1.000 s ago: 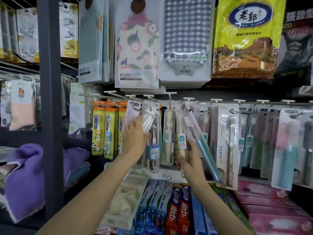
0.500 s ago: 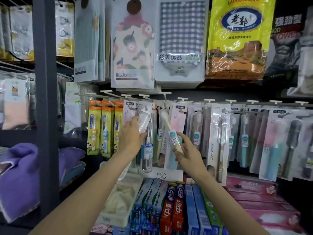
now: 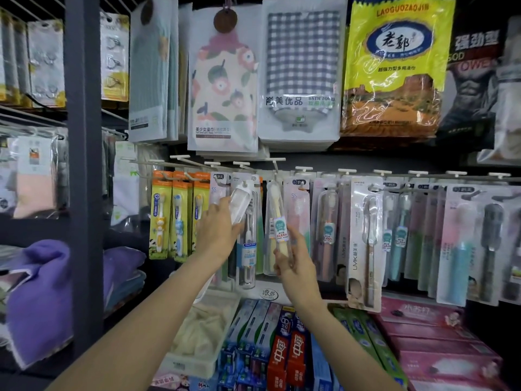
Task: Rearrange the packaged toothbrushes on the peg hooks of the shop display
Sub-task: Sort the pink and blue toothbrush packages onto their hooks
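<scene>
A shop is shown: packaged toothbrushes (image 3: 363,244) are hung in rows on peg hooks (image 3: 346,172), towel packs (image 3: 301,71) displayed above, toothpaste boxes (image 3: 284,351) stacked below.

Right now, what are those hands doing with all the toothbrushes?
A person is tidying toothbrush packs on the shop's peg hooks. The left hand holds a clear toothbrush pack up near its hook. The right hand grips the bottom of a yellow toothbrush pack, standing it up under the next hook. Other packs hang in a row on both sides, with toothpaste boxes below.
</scene>
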The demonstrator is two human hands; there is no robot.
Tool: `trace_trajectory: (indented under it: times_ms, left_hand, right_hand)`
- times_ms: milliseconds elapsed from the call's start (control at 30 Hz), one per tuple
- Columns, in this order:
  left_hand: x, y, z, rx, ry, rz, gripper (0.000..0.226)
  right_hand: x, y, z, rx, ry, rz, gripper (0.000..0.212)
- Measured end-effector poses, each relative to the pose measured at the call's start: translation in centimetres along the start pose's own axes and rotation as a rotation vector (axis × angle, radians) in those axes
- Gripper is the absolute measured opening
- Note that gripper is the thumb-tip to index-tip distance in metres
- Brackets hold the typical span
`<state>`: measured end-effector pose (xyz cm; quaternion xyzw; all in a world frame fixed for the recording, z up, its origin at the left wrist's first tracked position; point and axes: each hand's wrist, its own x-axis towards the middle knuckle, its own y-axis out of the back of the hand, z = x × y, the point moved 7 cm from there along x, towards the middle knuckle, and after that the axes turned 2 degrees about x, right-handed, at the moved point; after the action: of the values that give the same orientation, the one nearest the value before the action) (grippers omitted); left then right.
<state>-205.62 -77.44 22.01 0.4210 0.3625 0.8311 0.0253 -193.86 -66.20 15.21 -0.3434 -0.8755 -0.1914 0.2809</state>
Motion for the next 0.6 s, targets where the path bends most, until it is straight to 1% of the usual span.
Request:
trace_trajectory:
  times_ms: [200,333,433,500,600]
  left_hand:
    - [-0.1,0.3,0.0,0.019,-0.002,-0.001,0.059]
    - [-0.2,0.1,0.2,0.018,0.003,0.001,0.057]
    - [-0.2,-0.1,0.2,0.003,0.010,0.010,0.054]
    - [-0.3,-0.2,0.4,-0.010,0.006,0.014,0.055]
    - [-0.9,-0.5,0.6,-0.044,-0.001,0.029,0.061]
  right_hand:
    - [-0.1,-1.2,1.1,-0.025,-0.010,0.087,0.054]
    - [0.0,-0.9,1.7,-0.006,0.003,0.108,0.053]
    - [0.3,-0.9,1.9,0.014,-0.022,0.061,0.050]
    - [0.5,-0.5,1.6,-0.016,-0.030,0.007,0.050]
    - [0.2,0.6,0.9,-0.221,-0.027,-0.110,0.047]
